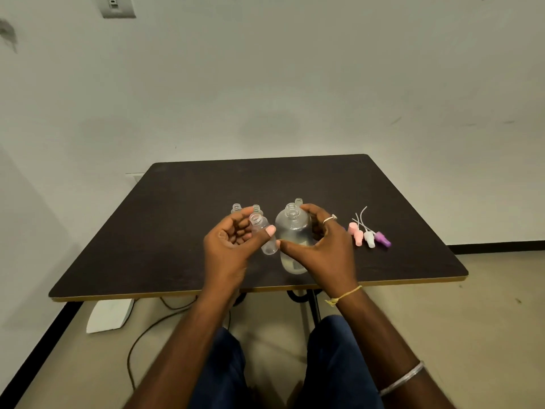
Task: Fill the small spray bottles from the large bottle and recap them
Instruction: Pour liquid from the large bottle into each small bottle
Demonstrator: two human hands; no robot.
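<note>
Small spray bottle [269,246], uncapped, is pinched by the left hand [228,249], thumb against curled fingers; just beside it the right hand [326,250] wraps the large bottle [292,228]. Best to bring neck to neck and tip slowly. Spray caps [368,235] lie beyond the right knuckles.

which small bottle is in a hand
The tilted small bottle in the left hand, just left of the large bottle; the other three stand farther back on the table.
</note>
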